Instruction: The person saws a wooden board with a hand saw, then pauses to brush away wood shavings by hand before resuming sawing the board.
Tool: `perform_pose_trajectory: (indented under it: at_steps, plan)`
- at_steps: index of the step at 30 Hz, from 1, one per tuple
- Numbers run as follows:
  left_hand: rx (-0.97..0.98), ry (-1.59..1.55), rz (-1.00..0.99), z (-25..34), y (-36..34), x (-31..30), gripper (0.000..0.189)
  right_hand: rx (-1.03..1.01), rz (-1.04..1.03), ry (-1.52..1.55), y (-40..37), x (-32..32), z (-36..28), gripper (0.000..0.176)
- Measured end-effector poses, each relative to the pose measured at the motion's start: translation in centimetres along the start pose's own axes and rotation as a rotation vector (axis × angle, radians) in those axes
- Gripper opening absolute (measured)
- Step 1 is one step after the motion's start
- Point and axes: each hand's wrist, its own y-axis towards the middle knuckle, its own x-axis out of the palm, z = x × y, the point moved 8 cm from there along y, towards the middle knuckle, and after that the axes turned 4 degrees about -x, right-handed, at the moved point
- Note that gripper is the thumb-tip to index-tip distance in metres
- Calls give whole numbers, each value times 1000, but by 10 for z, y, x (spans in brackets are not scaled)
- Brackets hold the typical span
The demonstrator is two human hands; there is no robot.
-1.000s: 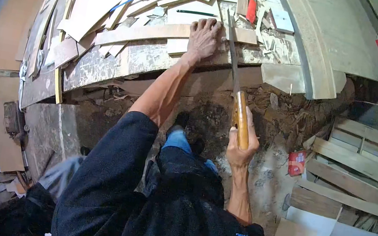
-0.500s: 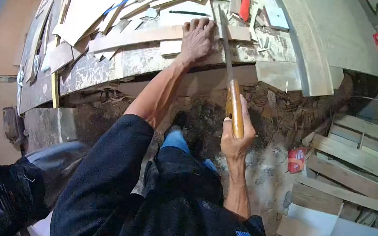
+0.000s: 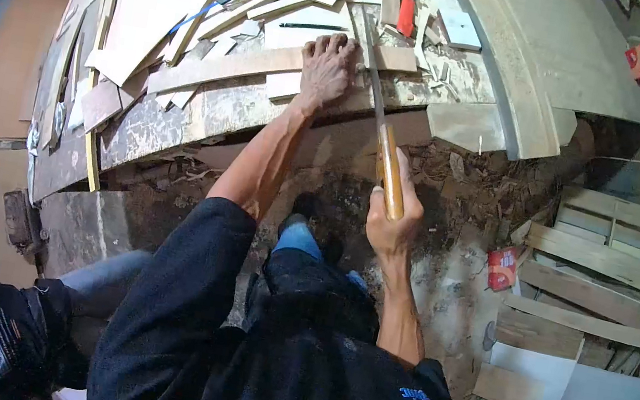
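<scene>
My right hand [image 3: 393, 227] is closed around the wooden handle [image 3: 390, 169] of a handsaw. The saw's long, narrow blade [image 3: 374, 83] points away from me and lies across a long wooden strip [image 3: 228, 68] at the bench edge. To the left of the blade, my left hand [image 3: 328, 71] presses down on the strip, its fingers curled over the far side. A short part of the strip [image 3: 397, 59] shows on the right of the blade. Where the teeth meet the wood is too small to make out.
The worn workbench [image 3: 157, 120] carries several wood offcuts, a black pencil-like stick [image 3: 314, 26], a red-handled tool [image 3: 406, 13] and a blue rod [image 3: 203, 12]. Large boards [image 3: 516, 72] lie at the right. Wooden frames [image 3: 603, 262] stack on the floor. Another person [image 3: 24, 321] is at lower left.
My right hand and the saw have moved slightly forward along the blade's line. My left hand stays on the strip. The whole view has shifted a little.
</scene>
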Motion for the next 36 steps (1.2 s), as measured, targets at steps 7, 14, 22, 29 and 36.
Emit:
perform_pose_trajectory:
  at_steps: [7,14,22,29,36]
  plan:
    - [-14,-1,-26,1,2,-1,46,42,-3,-1,-34,-15,-3,60]
    - [2,-40,24,-5,-1,6,47,-12,3,32,8,5,9,57]
    - [-91,-99,-26,0,3,-2,53,180,-32,-8,-68,-32,-12,55]
    - [-49,-5,-18,-2,0,5,51,83,8,11,-14,-9,0,56]
    - [-20,-52,14,2,3,-3,53,23,14,19,-34,-15,-11,56]
